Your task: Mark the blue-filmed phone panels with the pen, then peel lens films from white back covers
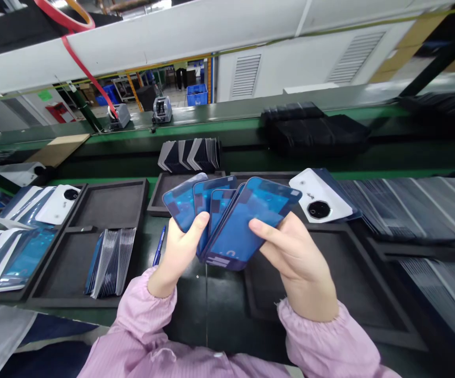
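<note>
both hands clamped on a fan of blue panels (233, 226), held up over the dark bench (225, 310), approx mid-view. l hand (184, 244) pinches the left part of the fan, thumb on the front; r hand (296, 257) grips the big rightmost panel by its right side, one digit across the blue face. tops spread apart, lower ends close tog. pale marks nr that panel's bottom edge.

pink sleeves (146, 296) at both wrists. blue pen (158, 247) on bench just beside l wrist. under/behind r hand: big black tray (363, 278); white panel (318, 197) w/ round black disc at its far edge, overlapping a dark blue pc. behind the fan, a small tray (160, 202), then a row of pale-edged sheets (190, 155).

left: two-part tray (111, 205), leaning row of thin panels (111, 262) in its near compartment; white + blue panels beyond. right: rows of greyish panels (412, 207).

back ledge: 2 tape dispensers (162, 109). blue crate (197, 95) in bkgd.
</note>
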Tool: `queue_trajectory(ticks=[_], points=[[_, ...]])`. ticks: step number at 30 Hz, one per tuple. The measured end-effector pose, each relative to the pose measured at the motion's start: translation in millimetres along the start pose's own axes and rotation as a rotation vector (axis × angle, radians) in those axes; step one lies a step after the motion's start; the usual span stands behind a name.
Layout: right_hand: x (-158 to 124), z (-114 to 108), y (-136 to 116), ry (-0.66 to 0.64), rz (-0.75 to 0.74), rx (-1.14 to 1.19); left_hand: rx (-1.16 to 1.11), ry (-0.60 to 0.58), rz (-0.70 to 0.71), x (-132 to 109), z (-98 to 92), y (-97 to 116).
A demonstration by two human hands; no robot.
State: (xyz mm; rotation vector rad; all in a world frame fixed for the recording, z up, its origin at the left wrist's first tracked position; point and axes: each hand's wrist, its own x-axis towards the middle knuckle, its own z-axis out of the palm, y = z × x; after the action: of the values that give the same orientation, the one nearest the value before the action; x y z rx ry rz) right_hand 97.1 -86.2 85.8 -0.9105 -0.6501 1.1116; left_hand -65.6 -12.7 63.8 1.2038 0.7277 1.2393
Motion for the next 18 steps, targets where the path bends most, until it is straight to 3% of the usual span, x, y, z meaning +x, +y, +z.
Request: queue_trajectory(ticks=[4, 12, 18], points=[[0.0, 3.2, 2.7, 0.022, -0.038, -0.006, 0.007, 0.014, 0.036, 2.7, -0.4, -2.1], [4.5, -3.0, 0.0, -0.009, 0.038, 0.022, -0.144, -0.093, -0.179, -3.3, 2.5, 15.1], [9.8, -9.0, 0.1, -0.045, 0.138, 0.081, -0.268, 0.090, -0.325, -14.8, -3.5, 22.3]])
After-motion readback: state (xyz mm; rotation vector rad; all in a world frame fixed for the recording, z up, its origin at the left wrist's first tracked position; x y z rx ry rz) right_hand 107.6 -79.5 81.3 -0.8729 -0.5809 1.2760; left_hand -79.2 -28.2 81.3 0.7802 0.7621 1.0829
